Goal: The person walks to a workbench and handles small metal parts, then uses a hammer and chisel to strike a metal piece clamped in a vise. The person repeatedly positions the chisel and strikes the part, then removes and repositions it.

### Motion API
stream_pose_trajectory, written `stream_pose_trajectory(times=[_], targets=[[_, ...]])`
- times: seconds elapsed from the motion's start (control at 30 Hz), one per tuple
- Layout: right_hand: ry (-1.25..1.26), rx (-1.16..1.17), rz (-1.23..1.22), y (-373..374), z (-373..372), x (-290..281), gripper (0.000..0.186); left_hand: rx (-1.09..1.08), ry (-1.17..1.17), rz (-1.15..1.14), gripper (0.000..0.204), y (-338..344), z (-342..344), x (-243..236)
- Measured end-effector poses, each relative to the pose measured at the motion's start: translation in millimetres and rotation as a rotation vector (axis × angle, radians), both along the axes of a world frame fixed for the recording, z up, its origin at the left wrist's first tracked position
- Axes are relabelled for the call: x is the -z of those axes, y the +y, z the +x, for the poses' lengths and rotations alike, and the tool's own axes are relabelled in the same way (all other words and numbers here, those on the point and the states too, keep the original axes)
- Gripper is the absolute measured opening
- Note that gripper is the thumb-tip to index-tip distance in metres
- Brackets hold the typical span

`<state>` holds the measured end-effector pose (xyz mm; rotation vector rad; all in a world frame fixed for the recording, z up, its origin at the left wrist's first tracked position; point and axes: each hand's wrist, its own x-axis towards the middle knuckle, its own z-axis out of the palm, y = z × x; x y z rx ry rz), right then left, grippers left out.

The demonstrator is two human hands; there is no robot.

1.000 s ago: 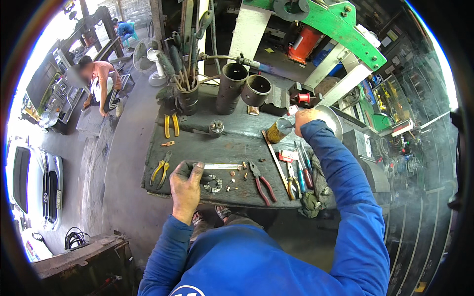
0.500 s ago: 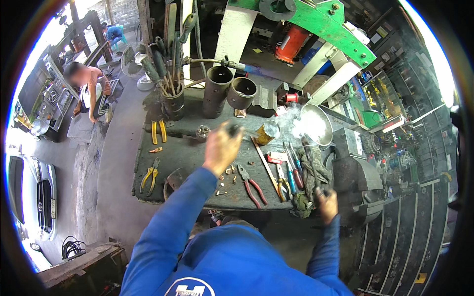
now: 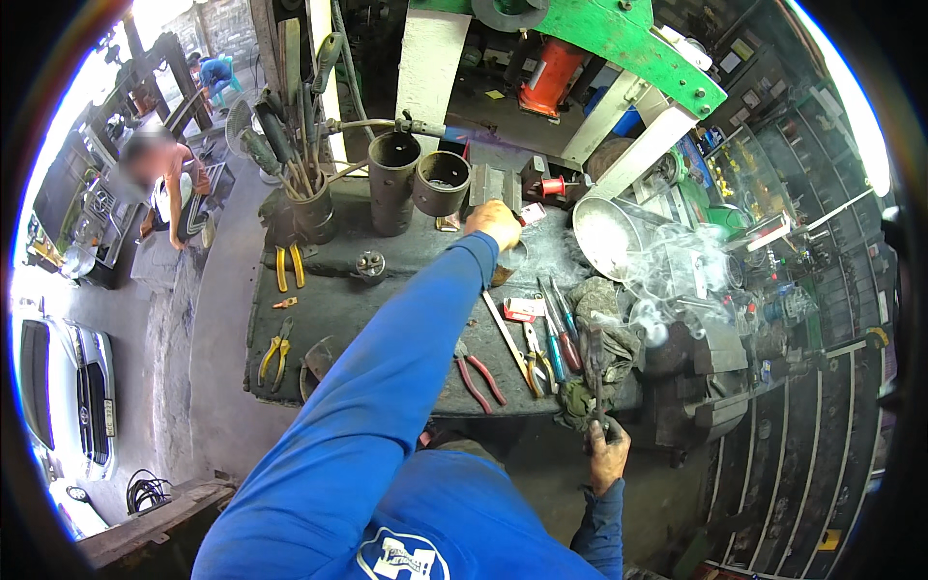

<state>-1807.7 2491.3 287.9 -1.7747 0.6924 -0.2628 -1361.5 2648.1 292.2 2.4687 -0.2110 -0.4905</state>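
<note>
My left hand (image 3: pixel 493 225) is stretched out over the back of the dark workbench (image 3: pixel 319 280), fingers curled; whatever it grips is hidden. It is above a rusty yellow can (image 3: pixel 502 274), beside a small metal box (image 3: pixel 490 184). My right hand (image 3: pixel 607 449) grips a long dark metal tool (image 3: pixel 596 387) at the front edge, over a crumpled rag (image 3: pixel 609 309). Smoke rises around a shiny metal bowl (image 3: pixel 607 242). Red-handled pliers (image 3: pixel 478 382), screwdrivers (image 3: pixel 565 329) and a steel ruler (image 3: pixel 503 338) lie between my hands. Yellow-handled pliers (image 3: pixel 276 356) lie at the left.
Tall metal cylinders (image 3: pixel 391 193) and a tool-filled can (image 3: pixel 311 217) stand at the back, beneath a green and white press frame (image 3: pixel 609 39). A co-worker (image 3: pixel 177 193) crouches at the left, above a parked white car (image 3: pixel 72 396). Metal shelving (image 3: pixel 802 454) is at the right.
My right hand has come back from near the bowl to the front edge with the long tool. My left hand has reached forward from the bench front. Smoke has appeared and spread rightward.
</note>
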Motion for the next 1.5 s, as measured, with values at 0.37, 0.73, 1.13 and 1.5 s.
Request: stream_pose_trajectory(times=[0.37, 0.73, 1.13, 1.5], targets=[[0.192, 0.019, 0.063, 10, 35, 28, 0.051, -0.396, 0.318, -0.987, 0.024, 119, -86, -35], [0.071, -0.271, -0.014, 65, 70, 66, 0.016, -0.503, 0.337, -1.058, 0.029, 178, -136, -48], [0.163, -0.300, 0.057, 63, 74, 72, 0.024, -0.424, 0.246, -0.927, 0.022, 183, -136, -58], [0.077, -0.321, 0.026, 68, 76, 74, 0.015, -0.365, 0.158, -0.837, 0.024, 182, -134, -70]])
